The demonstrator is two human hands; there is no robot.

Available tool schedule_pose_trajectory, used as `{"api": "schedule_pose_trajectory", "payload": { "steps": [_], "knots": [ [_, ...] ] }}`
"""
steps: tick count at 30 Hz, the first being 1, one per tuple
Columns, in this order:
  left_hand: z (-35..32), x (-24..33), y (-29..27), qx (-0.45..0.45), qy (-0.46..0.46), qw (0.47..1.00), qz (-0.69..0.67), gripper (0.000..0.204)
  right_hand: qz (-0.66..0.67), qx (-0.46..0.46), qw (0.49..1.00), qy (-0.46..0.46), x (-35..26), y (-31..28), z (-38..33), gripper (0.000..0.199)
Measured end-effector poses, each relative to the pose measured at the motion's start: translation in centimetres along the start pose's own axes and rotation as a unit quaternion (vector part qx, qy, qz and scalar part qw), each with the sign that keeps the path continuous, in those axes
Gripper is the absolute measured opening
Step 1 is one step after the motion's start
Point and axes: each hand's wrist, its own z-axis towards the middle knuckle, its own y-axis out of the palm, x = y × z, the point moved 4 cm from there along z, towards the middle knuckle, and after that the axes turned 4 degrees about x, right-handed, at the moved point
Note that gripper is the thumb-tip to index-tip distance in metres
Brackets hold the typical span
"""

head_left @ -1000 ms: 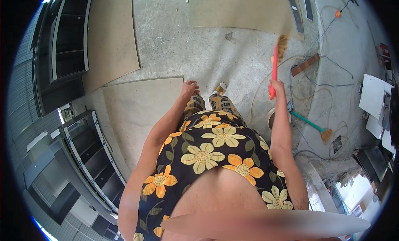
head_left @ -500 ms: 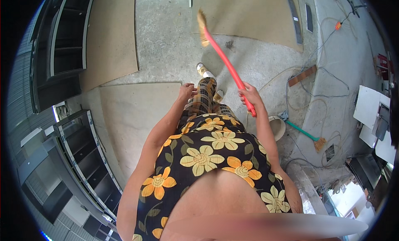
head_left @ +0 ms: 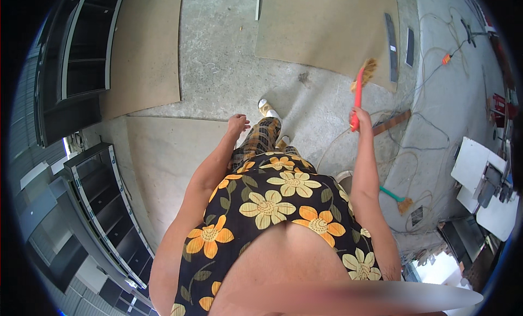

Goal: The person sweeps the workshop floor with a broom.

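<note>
My right hand [head_left: 362, 119] is closed round the lower end of a long-handled brush [head_left: 358, 92] with a red handle. Its straw-coloured bristles [head_left: 369, 70] point away from me, over the edge of a brown sheet on the floor. Close to my left thigh hangs my left hand [head_left: 238, 123], with nothing visible in it and its fingers loosely bent and apart. Between the two hands are my checked trousers and slippered feet [head_left: 267, 108].
Brown sheets [head_left: 327, 27] lie on the concrete floor. At right are a wooden plank [head_left: 393, 122], loose cables [head_left: 436, 117], a green-handled brush [head_left: 391, 194] and a pale bucket [head_left: 343, 178] partly behind my arm. Dark shelving frames [head_left: 87, 49] stand at left.
My right hand has swung the red brush to the right and away from my body, and its handle now stands more upright. My left hand has moved slightly left.
</note>
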Motion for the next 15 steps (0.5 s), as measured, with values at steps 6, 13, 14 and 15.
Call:
{"api": "schedule_pose_trajectory", "payload": {
  "steps": [6,13,14,15],
  "knots": [
    [2.3,3.6,-2.3,0.038,-0.004,0.999,-0.008,0.033,-0.064,-0.113,0.991,0.016,-0.2,18.7,-2.6,0.01],
    [3.1,6.8,-3.5,0.054,0.008,0.998,-0.011,0.033,0.08,-0.339,0.933,0.087,-6.0,24.6,-6.7,0.016],
    [3.2,6.7,-3.8,0.058,0.007,0.998,-0.017,0.033,0.082,-0.341,0.934,0.07,-6.7,24.4,-7.4,0.017],
    [3.3,6.4,-4.1,0.064,0.006,0.998,-0.019,0.033,0.085,-0.342,0.934,0.053,-7.3,24.0,-8.0,0.018]
  ]
}}
